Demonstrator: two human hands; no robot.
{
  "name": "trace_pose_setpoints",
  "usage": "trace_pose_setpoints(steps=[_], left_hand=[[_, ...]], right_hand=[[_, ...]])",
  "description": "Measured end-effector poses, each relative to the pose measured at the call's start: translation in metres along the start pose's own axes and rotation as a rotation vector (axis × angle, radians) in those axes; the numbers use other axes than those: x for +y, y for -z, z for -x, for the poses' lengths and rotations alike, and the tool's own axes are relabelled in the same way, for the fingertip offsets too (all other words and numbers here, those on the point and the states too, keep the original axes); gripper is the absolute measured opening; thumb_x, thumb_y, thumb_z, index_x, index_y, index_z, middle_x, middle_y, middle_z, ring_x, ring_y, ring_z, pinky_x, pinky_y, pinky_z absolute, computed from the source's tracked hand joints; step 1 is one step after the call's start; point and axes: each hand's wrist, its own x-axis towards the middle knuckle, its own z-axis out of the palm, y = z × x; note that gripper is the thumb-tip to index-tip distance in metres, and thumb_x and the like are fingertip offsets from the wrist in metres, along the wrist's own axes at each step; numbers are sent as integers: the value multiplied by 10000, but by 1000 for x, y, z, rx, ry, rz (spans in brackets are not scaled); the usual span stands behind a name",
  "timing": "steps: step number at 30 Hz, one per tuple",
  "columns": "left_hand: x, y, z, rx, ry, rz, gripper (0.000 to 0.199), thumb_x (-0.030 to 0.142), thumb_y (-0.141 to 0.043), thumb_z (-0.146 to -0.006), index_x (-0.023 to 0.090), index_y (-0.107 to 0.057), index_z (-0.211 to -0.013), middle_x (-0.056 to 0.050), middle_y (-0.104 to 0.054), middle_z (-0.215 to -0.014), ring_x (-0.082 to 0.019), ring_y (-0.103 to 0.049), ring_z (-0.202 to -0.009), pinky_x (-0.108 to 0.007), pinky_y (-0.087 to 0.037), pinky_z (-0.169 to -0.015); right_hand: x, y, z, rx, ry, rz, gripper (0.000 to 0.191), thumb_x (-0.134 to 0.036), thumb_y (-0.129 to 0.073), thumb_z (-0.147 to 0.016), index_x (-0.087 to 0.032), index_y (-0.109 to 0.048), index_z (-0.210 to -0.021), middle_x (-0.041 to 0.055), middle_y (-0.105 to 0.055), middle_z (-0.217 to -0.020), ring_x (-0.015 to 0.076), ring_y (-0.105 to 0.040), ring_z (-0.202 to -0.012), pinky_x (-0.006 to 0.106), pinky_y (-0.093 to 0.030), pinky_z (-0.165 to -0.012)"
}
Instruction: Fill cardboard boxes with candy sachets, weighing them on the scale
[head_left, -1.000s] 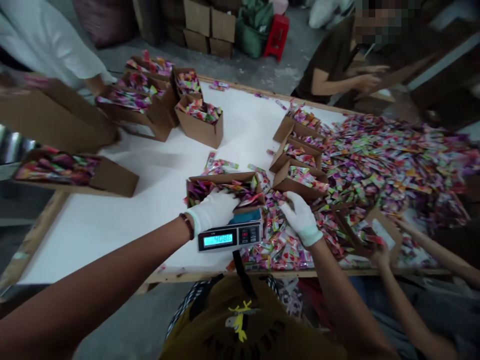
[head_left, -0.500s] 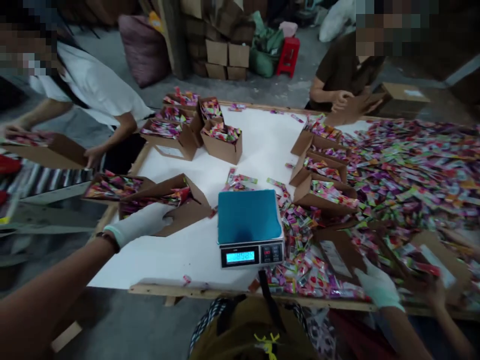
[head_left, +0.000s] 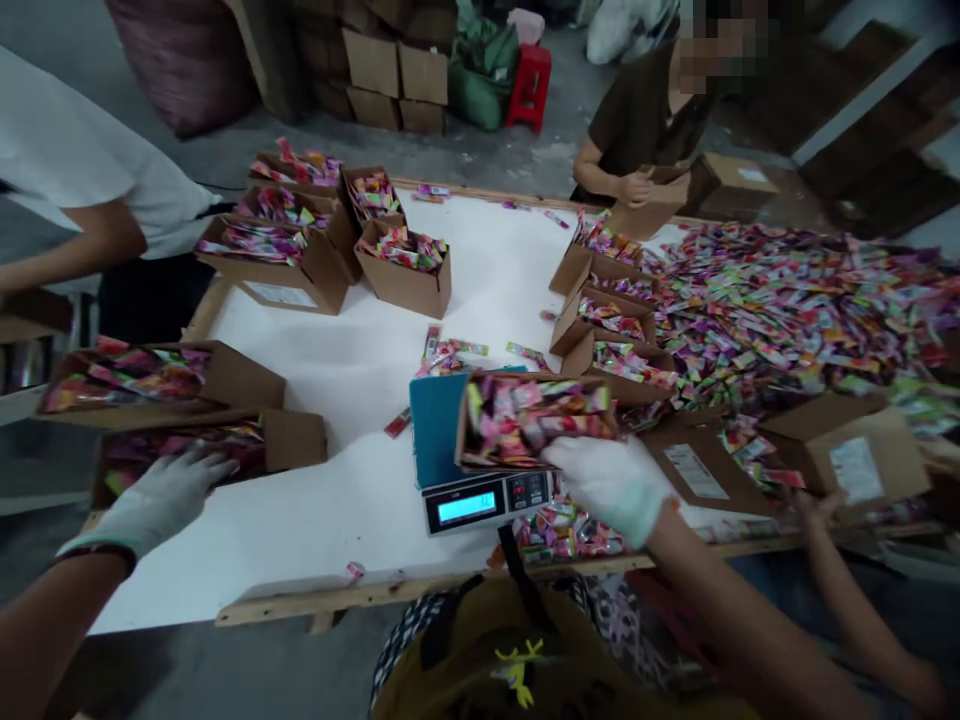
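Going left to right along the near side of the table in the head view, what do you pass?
Gloved left hand, digital scale, gloved right hand, cardboard box with white label, second labelled cardboard box

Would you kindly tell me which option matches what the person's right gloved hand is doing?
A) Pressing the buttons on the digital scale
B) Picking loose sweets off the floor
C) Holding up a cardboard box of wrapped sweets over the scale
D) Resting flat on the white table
C. The right hand is at the lower edge of the cardboard box, which is raised over the digital scale and packed with wrapped sweets.
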Motion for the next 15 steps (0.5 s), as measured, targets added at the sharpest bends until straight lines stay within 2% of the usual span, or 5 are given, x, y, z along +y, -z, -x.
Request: trace_pose_setpoints(steps=[4, 7, 11, 13, 15], left_hand=[[13, 19, 22, 22, 34, -235, 541, 88, -342, -939, 115, -707, -1338, -212, -654, -1474, -364, -606, -1387, -486, -497, -1078], [34, 42, 36, 53, 112, -217, 519, 233, -321, -1015, 32, -615, -1391, -275, -630, -1474, -400, -615, -1360, -519, -530, -1035], [71, 72, 49, 209, 182, 93, 533, 407, -301, -1067, 96, -578, -1398, -227, -585, -1547, -340, -570, -1441, -486, -475, -1175], [93, 81, 54, 267, 222, 277, 490, 458, -344, -1062, 167, -581, -1377, -149, -603, -1552, -299, -564, -1454, -450, -445, -1220], [114, 85, 58, 293, 228, 394, 418, 473, -415, -1043, 246, -582, -1351, -62, -642, -1520, -284, -598, -1415, -462, -466, -1208]], right_hand=[[-45, 5, -66, -149, 136, 42, 286, -168, -526, -971, -187, -757, -1139, 126, -774, -1134, 256, -733, -1097, 321, -547, -902], [-51, 8, -68, -80, 214, 34, 272, -155, -548, -977, -177, -760, -1144, 134, -772, -1116, 274, -725, -1098, 388, -541, -970], [-13, 4, -31, 381, 333, -239, 261, -274, -606, -1004, -205, -731, -1222, 125, -730, -1278, 263, -674, -1201, 434, -524, -1064], [22, -14, -15, 597, 186, -436, 258, -357, -598, -1018, -199, -731, -1173, 122, -733, -1241, 254, -682, -1166, 437, -540, -1051], [56, -42, -5, 595, -130, -576, 264, -401, -623, -999, -177, -727, -1090, 111, -750, -1095, 250, -710, -1030, 440, -580, -976]])
